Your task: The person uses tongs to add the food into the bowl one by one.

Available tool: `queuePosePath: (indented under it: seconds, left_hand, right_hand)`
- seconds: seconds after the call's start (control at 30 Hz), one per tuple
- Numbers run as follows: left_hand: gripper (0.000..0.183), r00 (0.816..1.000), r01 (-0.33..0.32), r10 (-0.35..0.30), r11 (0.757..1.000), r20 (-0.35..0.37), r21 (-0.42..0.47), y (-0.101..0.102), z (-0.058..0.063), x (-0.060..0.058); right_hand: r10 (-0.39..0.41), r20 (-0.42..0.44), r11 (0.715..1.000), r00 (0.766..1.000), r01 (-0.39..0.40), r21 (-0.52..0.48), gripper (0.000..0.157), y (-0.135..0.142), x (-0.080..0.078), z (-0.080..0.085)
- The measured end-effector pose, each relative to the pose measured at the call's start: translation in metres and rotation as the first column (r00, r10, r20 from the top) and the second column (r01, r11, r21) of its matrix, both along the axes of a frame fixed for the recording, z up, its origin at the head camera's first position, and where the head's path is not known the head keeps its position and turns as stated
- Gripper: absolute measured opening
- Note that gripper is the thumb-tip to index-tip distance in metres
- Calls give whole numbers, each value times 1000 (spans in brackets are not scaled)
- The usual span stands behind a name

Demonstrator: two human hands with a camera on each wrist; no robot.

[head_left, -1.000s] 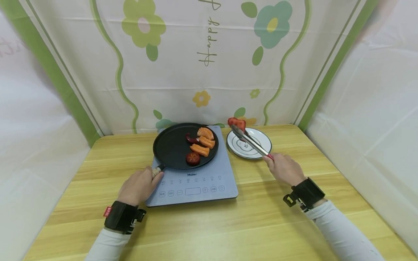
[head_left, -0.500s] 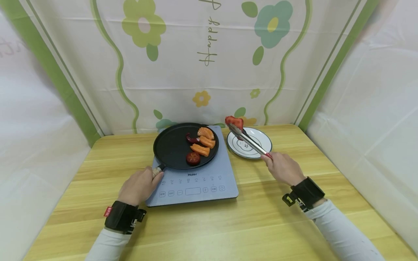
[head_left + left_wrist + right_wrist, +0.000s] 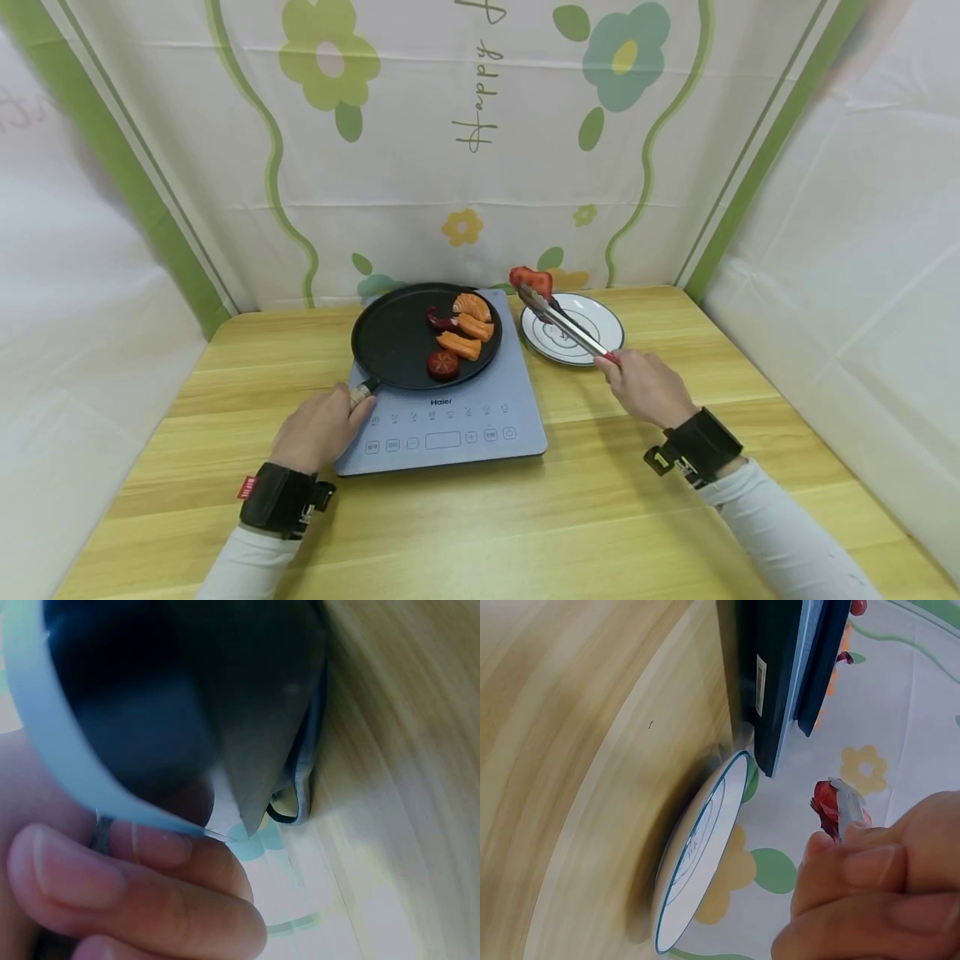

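My left hand [image 3: 318, 429] grips the handle [image 3: 363, 392] of a black frying pan [image 3: 397, 337]. On the pan's right side lie several food pieces: orange strips [image 3: 459, 344], a curled dark red chili [image 3: 441, 320] and a round red tomato slice [image 3: 443, 364]. My right hand [image 3: 648, 387] holds metal tongs [image 3: 573, 329] by their red end. Pinched in the tong tips is a red piece of food [image 3: 531, 281], raised over the left rim of a white plate [image 3: 611, 329]. In the right wrist view the red piece [image 3: 825, 806] shows just beyond my curled fingers.
Under the pan is a light grey Haier induction cooktop [image 3: 480, 425] on a wooden table [image 3: 480, 533]. A flower-print cloth [image 3: 420, 167] hangs behind the table's back edge, with white cloth walls on both sides.
My right hand has shifted slightly left, carrying the tongs and red piece from over the plate toward the pan. The left hand and pan have stayed still.
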State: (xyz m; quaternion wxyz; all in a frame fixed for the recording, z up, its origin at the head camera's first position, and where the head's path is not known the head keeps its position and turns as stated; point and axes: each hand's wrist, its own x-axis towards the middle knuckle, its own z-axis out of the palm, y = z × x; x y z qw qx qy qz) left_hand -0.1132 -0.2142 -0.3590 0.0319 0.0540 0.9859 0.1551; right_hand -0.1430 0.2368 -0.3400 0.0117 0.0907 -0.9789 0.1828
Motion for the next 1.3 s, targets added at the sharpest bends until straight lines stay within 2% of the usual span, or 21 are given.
queuePosePath:
  seconds: [0.83,1.3]
  left_hand:
    - [44,1000,-9,9,1000,8,3,0,1,1]
    - [43,1000,-14,14,1000,11,-1,1,1,1]
  right_hand:
    - [31,-33,999,999,-30,22,40,-14,3,7]
    - [49,-62,999,997,-48,2,38,-21,6,8]
